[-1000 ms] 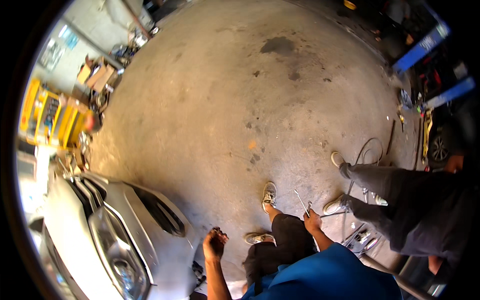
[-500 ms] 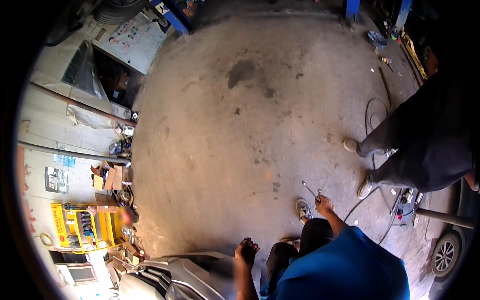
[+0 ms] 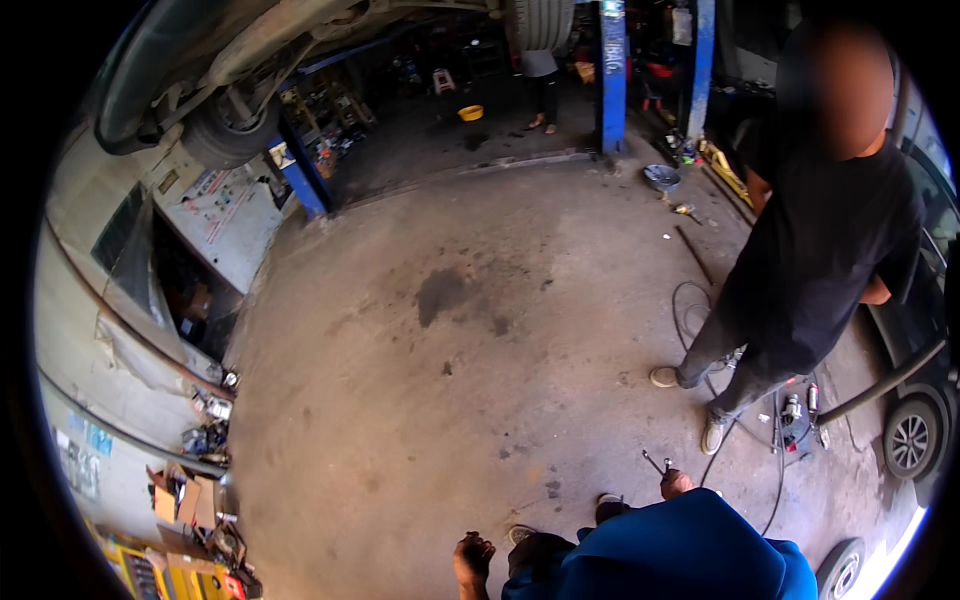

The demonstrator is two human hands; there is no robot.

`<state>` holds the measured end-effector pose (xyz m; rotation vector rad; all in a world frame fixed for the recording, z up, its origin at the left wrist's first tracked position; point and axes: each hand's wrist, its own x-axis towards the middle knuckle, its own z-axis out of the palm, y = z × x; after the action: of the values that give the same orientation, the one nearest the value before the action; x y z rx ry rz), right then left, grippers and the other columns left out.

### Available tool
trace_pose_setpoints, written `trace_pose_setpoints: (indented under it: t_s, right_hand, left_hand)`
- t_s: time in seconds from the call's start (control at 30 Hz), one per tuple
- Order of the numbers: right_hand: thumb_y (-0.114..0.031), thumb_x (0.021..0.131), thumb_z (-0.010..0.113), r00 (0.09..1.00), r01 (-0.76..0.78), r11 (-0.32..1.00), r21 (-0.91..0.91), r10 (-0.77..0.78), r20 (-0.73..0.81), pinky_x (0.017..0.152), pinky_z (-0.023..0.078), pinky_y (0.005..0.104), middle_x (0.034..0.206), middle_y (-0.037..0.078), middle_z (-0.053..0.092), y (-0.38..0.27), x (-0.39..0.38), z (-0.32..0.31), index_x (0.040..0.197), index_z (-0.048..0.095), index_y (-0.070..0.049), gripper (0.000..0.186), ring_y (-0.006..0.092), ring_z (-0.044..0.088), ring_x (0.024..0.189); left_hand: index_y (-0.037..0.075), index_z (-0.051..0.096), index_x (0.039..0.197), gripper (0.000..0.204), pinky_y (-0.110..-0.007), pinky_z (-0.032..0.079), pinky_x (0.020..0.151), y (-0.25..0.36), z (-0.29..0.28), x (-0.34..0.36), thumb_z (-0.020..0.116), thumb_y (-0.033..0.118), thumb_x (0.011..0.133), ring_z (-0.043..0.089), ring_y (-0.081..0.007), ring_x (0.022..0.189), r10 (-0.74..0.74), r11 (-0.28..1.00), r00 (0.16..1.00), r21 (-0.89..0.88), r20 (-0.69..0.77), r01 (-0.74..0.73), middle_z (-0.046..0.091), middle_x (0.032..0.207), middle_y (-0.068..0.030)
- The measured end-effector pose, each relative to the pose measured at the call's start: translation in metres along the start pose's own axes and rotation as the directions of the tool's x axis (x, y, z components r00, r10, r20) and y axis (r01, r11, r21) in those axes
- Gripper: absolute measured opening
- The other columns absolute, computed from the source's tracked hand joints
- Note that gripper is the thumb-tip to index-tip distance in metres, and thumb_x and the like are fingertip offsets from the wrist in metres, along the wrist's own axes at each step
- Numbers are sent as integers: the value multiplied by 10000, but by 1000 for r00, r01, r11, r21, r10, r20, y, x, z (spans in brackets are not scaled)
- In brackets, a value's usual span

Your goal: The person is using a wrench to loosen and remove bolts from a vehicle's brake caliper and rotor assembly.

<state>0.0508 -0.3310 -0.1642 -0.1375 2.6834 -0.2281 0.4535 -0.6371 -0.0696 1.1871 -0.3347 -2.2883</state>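
My right hand (image 3: 677, 484) is closed around what look like two slim metal wrenches (image 3: 657, 462), their ends sticking out ahead of the fingers. Lower left of it, my left hand (image 3: 474, 556) hangs beside my body with its fingers curled. Whether anything lies inside those dark fingers I cannot make out. My blue shirt and my shoes show below and between the hands, over the concrete floor (image 3: 380, 400).
A person in dark clothes (image 3: 820, 240) stands at the right near hoses and tools (image 3: 795, 410). Beside them is a dark car (image 3: 935, 370). A raised vehicle (image 3: 230, 60) and blue lift posts (image 3: 612, 80) are ahead. Cardboard boxes (image 3: 190, 497) line the left wall.
The view has tilted up, bringing in the raised vehicle, the far bay and more of the other person. My right hand still grips the wrenches; my left hand stays curled.
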Motion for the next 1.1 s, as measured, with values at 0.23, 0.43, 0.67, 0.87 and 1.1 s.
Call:
trace_pose_setpoints:
  t_s: [0.23,0.43,0.67,0.87,1.1]
  right_hand:
    - [-268,829,582,940,-249,925,288,302,-159,709,518,492,843,209,669,-33,-88,-1,868,700,-100,209,386,663,810]
    - [-189,829,564,796,-570,768,290,604,-36,781,529,445,936,169,693,-22,-60,41,908,726,-113,195,339,672,914]
    - [-223,840,540,837,-524,746,412,541,86,844,508,465,1001,217,669,-109,49,-33,991,693,-70,264,381,637,982]
    - [-281,832,568,939,-319,845,429,345,18,792,522,472,952,193,681,-181,230,-119,941,696,-95,251,374,655,920]
    - [-341,869,552,977,-101,840,533,185,-107,766,511,488,947,198,672,-258,419,-227,985,656,-86,299,388,640,907]
  left_hand:
    - [94,584,912,142,-321,424,679,131,46,59,561,226,865,512,-182,688,-32,973,999,230,-12,33,513,727,-4]
    - [93,590,900,157,-334,431,683,167,142,108,571,244,862,517,-181,710,10,942,999,335,50,-27,525,749,-1]
    - [96,572,863,138,-319,410,620,122,163,185,537,229,867,494,-172,641,-87,965,996,253,31,76,484,675,1]
    - [167,378,639,231,-279,307,467,88,226,250,470,156,852,285,-124,425,-3,893,987,444,-162,75,230,484,40]
    - [169,411,628,202,-289,331,452,80,297,361,500,180,810,320,-124,437,70,825,918,540,-391,168,248,492,36]
